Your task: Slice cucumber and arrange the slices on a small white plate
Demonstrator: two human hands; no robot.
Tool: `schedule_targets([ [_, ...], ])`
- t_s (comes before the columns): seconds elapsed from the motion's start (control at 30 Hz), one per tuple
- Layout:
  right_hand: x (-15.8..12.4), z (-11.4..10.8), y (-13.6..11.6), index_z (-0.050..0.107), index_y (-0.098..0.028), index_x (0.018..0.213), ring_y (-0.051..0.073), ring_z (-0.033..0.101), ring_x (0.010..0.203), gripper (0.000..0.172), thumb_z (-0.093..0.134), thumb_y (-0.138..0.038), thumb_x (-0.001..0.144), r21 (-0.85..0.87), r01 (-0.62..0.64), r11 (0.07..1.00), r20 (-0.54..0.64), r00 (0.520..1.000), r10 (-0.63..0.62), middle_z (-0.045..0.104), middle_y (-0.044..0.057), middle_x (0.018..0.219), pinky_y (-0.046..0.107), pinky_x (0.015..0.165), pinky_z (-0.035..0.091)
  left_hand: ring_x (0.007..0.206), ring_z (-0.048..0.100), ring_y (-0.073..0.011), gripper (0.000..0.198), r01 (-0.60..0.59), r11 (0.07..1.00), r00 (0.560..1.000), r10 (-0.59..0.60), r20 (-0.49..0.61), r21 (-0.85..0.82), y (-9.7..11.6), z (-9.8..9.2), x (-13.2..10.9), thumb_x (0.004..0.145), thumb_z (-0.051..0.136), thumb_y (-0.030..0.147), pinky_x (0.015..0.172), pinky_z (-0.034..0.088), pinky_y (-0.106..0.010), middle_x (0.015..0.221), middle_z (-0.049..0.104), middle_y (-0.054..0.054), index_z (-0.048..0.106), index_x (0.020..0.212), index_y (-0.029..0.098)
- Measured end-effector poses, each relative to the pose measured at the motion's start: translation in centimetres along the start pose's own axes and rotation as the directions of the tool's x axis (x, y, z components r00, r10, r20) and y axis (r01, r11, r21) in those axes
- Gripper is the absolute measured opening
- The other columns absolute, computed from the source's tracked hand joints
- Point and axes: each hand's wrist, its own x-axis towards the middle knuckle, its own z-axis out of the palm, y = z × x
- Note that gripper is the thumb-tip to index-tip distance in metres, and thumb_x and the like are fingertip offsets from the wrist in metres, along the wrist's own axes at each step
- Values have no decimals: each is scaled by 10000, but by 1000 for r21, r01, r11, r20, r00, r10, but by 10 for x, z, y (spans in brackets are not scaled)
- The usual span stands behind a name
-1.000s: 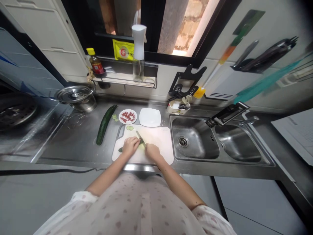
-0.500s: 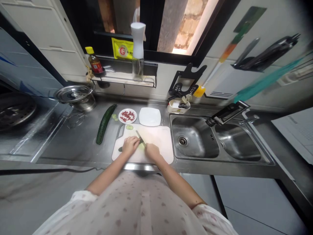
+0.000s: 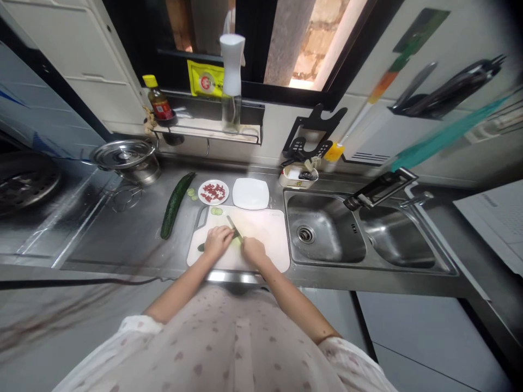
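Note:
On the white cutting board, my left hand is closed over a cucumber piece, whose dark green end sticks out to the left. My right hand grips a knife with its blade slanting up and left, close against the left fingertips. Pale green cuttings lie by the blade, partly covered by the hands. Thin cucumber slices rest near the board's top left. A whole cucumber lies on the steel counter further left.
Behind the board stand a plate of chopped red pieces and a white square plate. More cucumber slices lie on the counter. A double sink is at the right, a lidded steel pot at the back left.
Both hands, the knife and the cucumber piece look nearly the same as before. The view has shifted very slightly. A dark, blurred streak now crosses the lower left.

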Motion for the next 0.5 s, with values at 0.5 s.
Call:
schedule_targets([
  [0.5, 2, 3, -2, 634, -135, 1115, 203, 647, 1003, 343, 358, -118, 911, 18, -2, 1000, 0, 1000, 2, 698, 141, 1035, 269, 799, 459, 877, 546, -189, 249, -7, 1000, 1000, 7, 9, 15, -1, 1, 1, 941, 468, 337, 798, 384, -319, 907, 661, -49, 691, 951, 226],
])
